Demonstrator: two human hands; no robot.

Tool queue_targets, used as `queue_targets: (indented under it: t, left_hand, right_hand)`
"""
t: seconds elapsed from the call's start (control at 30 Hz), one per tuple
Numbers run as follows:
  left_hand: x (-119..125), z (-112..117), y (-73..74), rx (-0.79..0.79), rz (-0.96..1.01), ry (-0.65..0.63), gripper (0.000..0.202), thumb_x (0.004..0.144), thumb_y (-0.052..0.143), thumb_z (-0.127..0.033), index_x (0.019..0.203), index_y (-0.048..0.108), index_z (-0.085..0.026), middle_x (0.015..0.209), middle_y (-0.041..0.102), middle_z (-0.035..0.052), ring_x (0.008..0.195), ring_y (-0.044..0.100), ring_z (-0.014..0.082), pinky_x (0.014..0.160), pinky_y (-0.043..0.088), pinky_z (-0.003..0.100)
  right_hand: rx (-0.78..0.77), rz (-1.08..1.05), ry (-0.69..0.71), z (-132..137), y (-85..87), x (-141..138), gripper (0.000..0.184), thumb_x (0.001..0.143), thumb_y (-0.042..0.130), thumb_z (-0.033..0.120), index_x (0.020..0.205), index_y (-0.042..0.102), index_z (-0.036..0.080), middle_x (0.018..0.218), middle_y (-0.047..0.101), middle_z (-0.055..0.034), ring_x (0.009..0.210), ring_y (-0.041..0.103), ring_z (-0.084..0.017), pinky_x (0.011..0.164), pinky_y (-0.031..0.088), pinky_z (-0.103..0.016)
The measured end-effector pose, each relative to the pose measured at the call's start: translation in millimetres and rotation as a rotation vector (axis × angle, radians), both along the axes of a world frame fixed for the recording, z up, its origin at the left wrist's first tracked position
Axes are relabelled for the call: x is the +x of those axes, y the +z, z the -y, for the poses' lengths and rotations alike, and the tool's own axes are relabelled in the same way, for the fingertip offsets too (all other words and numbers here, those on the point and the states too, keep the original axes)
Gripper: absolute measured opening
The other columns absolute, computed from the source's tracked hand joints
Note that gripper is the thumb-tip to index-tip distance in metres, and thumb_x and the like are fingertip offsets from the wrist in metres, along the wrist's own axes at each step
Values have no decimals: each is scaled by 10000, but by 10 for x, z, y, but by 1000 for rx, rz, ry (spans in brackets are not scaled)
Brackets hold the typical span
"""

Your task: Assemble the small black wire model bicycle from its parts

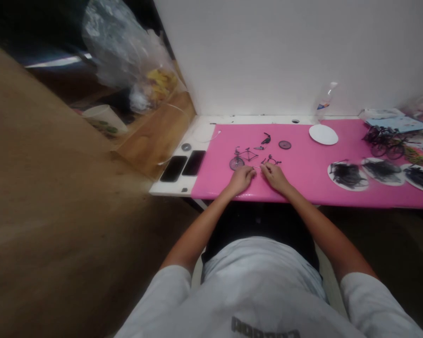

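Note:
My left hand (242, 179) and my right hand (274, 176) are close together near the pink tabletop's front edge, their fingers closed in pinches. A thin, pale, wire-like piece (256, 167) spans the small gap between the fingertips; its exact kind is too small to tell. Just beyond my left hand lies a miniature bicycle frame (247, 155) with one wheel (237, 163) at its left end. Beyond my right hand are small black bicycle parts (272, 160). Farther back lie another black part (266, 139) and a loose wheel (285, 145).
Two dark phones (174, 169) lie at the left on the white table end. To the right are a white plate (323, 134), several plates of black parts (361, 184) and a cluster of miniature bicycles (382, 141). A clear bottle (326, 101) stands against the white wall (285, 56).

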State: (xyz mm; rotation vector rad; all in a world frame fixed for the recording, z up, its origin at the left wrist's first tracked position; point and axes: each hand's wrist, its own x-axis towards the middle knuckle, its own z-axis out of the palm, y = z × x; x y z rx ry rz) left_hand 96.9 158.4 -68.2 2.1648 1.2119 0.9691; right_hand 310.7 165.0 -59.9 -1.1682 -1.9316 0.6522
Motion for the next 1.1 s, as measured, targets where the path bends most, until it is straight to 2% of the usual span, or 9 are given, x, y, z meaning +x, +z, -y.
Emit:
queue_targets:
  t: [0.07, 0.17, 0.27, 0.4, 0.57, 0.63, 0.73, 0.9, 1.1]
  left_hand:
    - [1, 0, -2, 2, -7, 1, 323, 1103, 522, -254, 860, 725, -189, 882, 736, 70, 889, 664, 238, 886, 498, 376]
    - [2, -5, -12, 9, -2, -4, 329, 1102, 517, -250, 858, 728, -185, 885, 739, 73, 889, 669, 242, 884, 503, 381]
    - [-1, -14, -25, 11, 7, -6, 323, 1096, 522, -244, 861, 734, -183, 893, 748, 75, 881, 670, 241, 879, 506, 382]
    - [-9, -27, -36, 7, 23, 2, 321, 1087, 533, -240, 845, 736, -183, 873, 743, 69, 865, 666, 234, 866, 505, 373]
    - [-17, -34, -46, 23, 46, -33, 305, 1067, 551, -217, 825, 733, -182, 839, 725, 61, 841, 654, 226, 842, 482, 364]
    - [-18, -36, -52, 22, 46, -28, 302, 1068, 557, -226, 827, 734, -186, 849, 728, 62, 848, 655, 227, 845, 483, 365]
    - [-19, -38, -57, 21, 46, -20, 326, 1082, 558, -258, 812, 728, -191, 850, 732, 64, 858, 660, 231, 844, 486, 367]
    - [-20, -35, -45, 19, 40, -15, 334, 1088, 550, -251, 813, 729, -190, 831, 729, 57, 854, 665, 228, 843, 492, 360]
    - [-21, -34, -41, 11, 38, -10, 343, 1099, 555, -276, 823, 742, -196, 846, 733, 55, 860, 670, 230, 861, 515, 372]
  right_hand:
    - [-14, -7, -1, 10, -2, -2, 478, 1110, 431, 627, 818, 536, 263, 819, 687, -51, 779, 627, -234, 762, 468, -378]
    - [-10, -81, 4, 13, -30, -6, 348, 1068, 518, 595, 985, 565, 261, 963, 725, -69, 874, 670, -253, 822, 510, -389]
    - [3, -126, 27, -1, -66, -7, 319, 1014, 590, 580, 1063, 540, 269, 1023, 713, -78, 961, 686, -272, 889, 541, -412]
    - [6, -120, 19, -17, -73, -8, 369, 1021, 572, 639, 1040, 528, 274, 1025, 708, -80, 957, 671, -266, 896, 545, -416]
    - [-45, -27, -10, 10, 3, -3, 463, 1088, 425, 673, 850, 484, 279, 775, 622, -22, 742, 587, -225, 742, 476, -374]
    - [-66, -11, 7, 27, 32, 0, 478, 1104, 389, 656, 821, 473, 280, 736, 605, -15, 706, 574, -219, 722, 455, -371]
    - [-62, -27, 12, 45, 39, -3, 443, 1104, 391, 626, 851, 492, 277, 778, 633, -24, 733, 597, -226, 755, 469, -378]
    - [-27, -107, 37, 41, -12, -14, 323, 1020, 556, 589, 1035, 529, 268, 992, 706, -66, 912, 684, -258, 860, 531, -398]
    - [-27, -53, -7, 16, 1, -8, 427, 1071, 480, 638, 857, 536, 272, 786, 648, -29, 748, 599, -229, 738, 476, -370]
